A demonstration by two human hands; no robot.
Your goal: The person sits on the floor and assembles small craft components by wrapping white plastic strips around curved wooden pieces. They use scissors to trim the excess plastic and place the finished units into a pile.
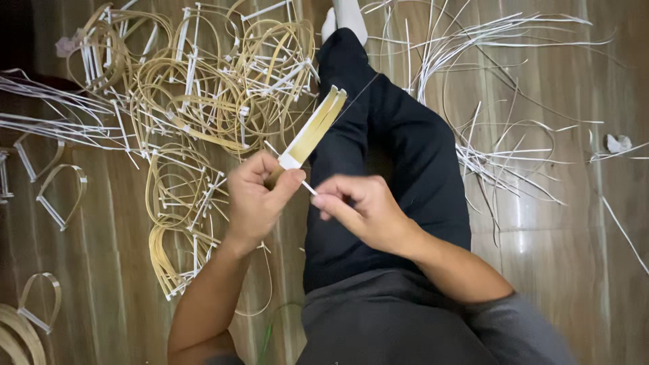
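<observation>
My left hand (pixel 255 197) grips the lower end of a small bundle of flat tan strips (pixel 318 125) bound with a white band near my thumb; the bundle points up and to the right. My right hand (pixel 358 209) pinches a thin white strip end (pixel 308 187) just below the band, fingertips almost touching the left thumb. Both hands hover over my black-trousered leg (pixel 399 155), which stretches away to a white sock (pixel 345 17).
A large heap of bent tan loops with white bindings (pixel 203 94) lies on the wooden floor at left. Loose white strips (pixel 487 94) are scattered at right. Single finished loops (pixel 61 192) lie at far left.
</observation>
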